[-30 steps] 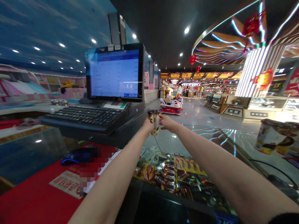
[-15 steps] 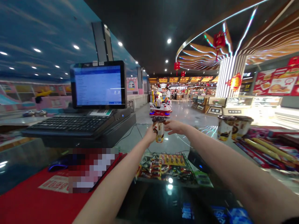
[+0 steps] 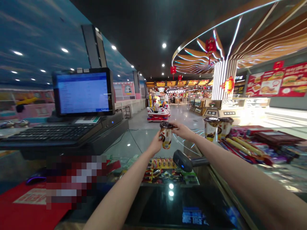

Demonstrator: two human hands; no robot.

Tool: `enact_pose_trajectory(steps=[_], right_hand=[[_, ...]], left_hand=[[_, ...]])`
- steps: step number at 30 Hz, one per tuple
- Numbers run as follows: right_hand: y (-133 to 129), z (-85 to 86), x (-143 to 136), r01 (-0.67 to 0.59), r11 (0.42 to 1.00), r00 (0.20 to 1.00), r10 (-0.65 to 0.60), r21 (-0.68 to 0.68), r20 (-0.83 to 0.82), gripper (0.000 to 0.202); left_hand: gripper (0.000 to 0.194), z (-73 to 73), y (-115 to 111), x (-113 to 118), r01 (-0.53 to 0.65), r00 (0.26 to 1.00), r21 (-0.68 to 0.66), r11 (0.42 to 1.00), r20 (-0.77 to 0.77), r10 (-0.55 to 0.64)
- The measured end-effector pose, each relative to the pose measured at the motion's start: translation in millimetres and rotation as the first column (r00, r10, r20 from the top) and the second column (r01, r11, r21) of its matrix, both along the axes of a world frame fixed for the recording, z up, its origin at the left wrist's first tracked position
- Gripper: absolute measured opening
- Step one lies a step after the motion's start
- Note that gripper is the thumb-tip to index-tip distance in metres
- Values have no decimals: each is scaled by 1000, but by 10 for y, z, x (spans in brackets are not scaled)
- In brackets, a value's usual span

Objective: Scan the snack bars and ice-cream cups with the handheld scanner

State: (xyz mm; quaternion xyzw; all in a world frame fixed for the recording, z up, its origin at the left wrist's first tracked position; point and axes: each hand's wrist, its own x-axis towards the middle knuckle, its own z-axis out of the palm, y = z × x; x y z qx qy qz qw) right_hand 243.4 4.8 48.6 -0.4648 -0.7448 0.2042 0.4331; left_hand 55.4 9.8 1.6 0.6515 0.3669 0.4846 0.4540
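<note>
A lidded drink cup (image 3: 166, 139) with a dark lid and a white, brown and yellow printed wrap stands upright above the glass counter, at arm's length. My left hand (image 3: 156, 142) is closed around its left side. From the right, my right hand (image 3: 184, 131) reaches to the lid and upper side, with bent fingers against it. Nearer to me, between my forearms, is a black barcode scanner (image 3: 182, 160) with a blue light.
Two similar cups (image 3: 211, 128) and a heap of packaged snacks (image 3: 247, 148) lie to the right. Left are a monitor (image 3: 82, 92), a keyboard (image 3: 45, 130) and a red mat (image 3: 14, 195). Small packets (image 3: 165, 174) show under the glass counter (image 3: 139, 143).
My view has swung right, so the monitor and the cups at right sit further left. My right fingers are now against the held cup's lid. The scanner shows more fully.
</note>
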Motion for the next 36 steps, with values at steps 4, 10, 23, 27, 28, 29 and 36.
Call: enact_pose_trajectory(steps=[4, 10, 23, 27, 28, 29, 36], right_hand=[[-69, -135, 257, 68, 997, 998, -68, 30, -7, 51], [-231, -424, 601, 172, 985, 982, -170, 19, -86, 50], [-532, -728, 922, 344, 935, 892, -354, 84, 283, 36], [-561, -730, 947, 293, 955, 893, -291, 47, 343, 30], [-558, -730, 950, 280, 959, 897, -273, 32, 347, 29], [-553, -732, 952, 274, 962, 901, -263, 17, 346, 29], [-529, -777, 949, 328, 944, 896, -305, -19, 321, 35]], left_hand=[[76, -70, 7, 94, 3, 1000, 68, 998, -15, -2], [63, -340, 128, 120, 34, 990, 172, 984, -141, -10], [69, -555, 285, 91, 158, 892, 483, 861, -443, 85], [71, -561, 292, 81, 169, 865, 497, 851, -489, 114], [71, -562, 294, 79, 166, 860, 497, 852, -496, 122], [71, -562, 294, 79, 163, 855, 495, 854, -503, 128], [71, -530, 237, 78, 131, 840, 454, 881, -523, 145]])
